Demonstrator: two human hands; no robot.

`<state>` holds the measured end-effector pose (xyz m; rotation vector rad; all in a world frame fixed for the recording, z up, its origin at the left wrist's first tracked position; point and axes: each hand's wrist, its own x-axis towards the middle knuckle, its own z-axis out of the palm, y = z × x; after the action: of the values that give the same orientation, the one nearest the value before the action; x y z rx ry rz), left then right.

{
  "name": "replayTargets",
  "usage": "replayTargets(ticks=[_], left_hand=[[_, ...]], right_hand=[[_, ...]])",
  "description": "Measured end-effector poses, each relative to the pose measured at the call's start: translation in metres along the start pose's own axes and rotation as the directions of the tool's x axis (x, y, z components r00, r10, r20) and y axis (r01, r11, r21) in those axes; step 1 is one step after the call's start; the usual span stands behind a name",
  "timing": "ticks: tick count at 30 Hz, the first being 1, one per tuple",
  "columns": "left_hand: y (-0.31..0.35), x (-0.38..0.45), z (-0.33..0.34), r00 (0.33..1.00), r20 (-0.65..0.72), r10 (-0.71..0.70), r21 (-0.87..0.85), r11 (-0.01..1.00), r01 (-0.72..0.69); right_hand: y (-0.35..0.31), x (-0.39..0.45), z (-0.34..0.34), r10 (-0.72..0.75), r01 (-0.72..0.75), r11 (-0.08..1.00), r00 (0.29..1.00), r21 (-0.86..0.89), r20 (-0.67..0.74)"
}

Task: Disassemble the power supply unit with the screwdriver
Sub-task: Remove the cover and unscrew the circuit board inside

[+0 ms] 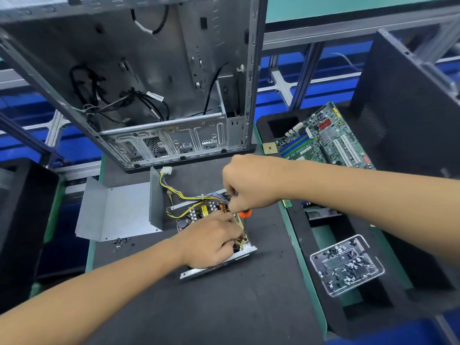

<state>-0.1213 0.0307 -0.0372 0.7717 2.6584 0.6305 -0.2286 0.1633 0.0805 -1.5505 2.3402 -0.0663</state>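
Your left hand [211,241] lies on the open power supply unit [214,232], which sits near the middle of the black mat [224,307]. The fingers are curled down into the near right corner of the unit's board; whether they pinch a part cannot be told, as they hide the spot. The unit's lid is off: coils, capacitors and a bundle of yellow and purple wires [184,195] are exposed, and the wires run out toward the far left, ending in a white connector [166,169].

Your right hand [249,185] is closed in a fist round the screwdriver [245,213], held just above the unit's far right side. Only a short length of its orange handle shows below the fist; the tip is hidden behind your left hand.

Left of the unit, the bent grey metal cover [119,210] lies on the mat, touching the unit's left side. A small scatter of dark screws [120,242] lies at the cover's near edge.

Beyond the mat's right edge, a clear plastic tray [347,265] holds many screws. Farther on that side lies a green motherboard [326,140], with a loose processor chip [270,148] just beside its left edge.

At the mat's far edge stands the stripped computer case [154,83], open toward you, cables hanging inside.
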Motion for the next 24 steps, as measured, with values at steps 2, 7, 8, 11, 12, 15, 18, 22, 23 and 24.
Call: replayTargets(ticks=[2,7,8,11,12,15,18,22,23,24], left_hand=[[0.0005,-0.0002,-0.0008,1.0,0.015,-0.003,0.023,1.0,0.002],[0.0027,-0.0005,-0.0026,1.0,0.011,0.005,0.06,0.998,-0.005],[0.0028,-0.0005,-0.0027,1.0,0.008,0.008,0.06,0.998,-0.008],[0.0036,-0.0002,-0.0036,1.0,0.0,0.012,0.041,0.999,-0.012],[0.0038,-0.0001,-0.0037,1.0,-0.004,0.013,0.038,0.999,-0.013],[0.0041,-0.0002,-0.0034,1.0,-0.005,0.007,0.035,0.999,-0.007],[0.003,-0.0001,-0.0019,1.0,-0.009,0.001,0.051,0.999,0.0],[0.0016,-0.0005,-0.0006,1.0,-0.013,-0.003,0.062,0.998,0.004],[0.0016,-0.0006,-0.0006,1.0,-0.011,-0.005,0.061,0.998,0.006],[0.0017,-0.0006,-0.0006,1.0,-0.01,-0.007,0.058,0.998,0.007]], right_hand=[[-0.0008,0.0004,0.0019,0.004,-0.004,1.0,1.0,0.005,0.012],[-0.0009,-0.0003,0.0036,0.011,-0.011,1.0,1.0,0.017,0.026],[-0.0008,-0.0005,0.0034,0.014,-0.014,1.0,1.0,0.019,0.028],[-0.0009,-0.002,0.0033,0.021,-0.021,0.999,0.999,0.025,0.025],[-0.0012,-0.0026,0.0034,0.023,-0.023,0.999,0.999,0.022,0.023],[-0.0024,-0.0043,0.0032,0.028,-0.028,1.0,0.999,0.011,0.02],[-0.0028,-0.0049,0.0003,0.037,-0.037,0.999,0.999,0.011,0.012],[-0.0018,-0.0055,-0.0006,0.043,-0.043,0.999,0.999,0.009,0.012],[-0.0016,-0.0057,0.0005,0.046,-0.047,0.999,0.999,0.014,0.015],[-0.0015,-0.0063,0.0015,0.05,-0.05,0.999,0.999,0.022,0.018]])
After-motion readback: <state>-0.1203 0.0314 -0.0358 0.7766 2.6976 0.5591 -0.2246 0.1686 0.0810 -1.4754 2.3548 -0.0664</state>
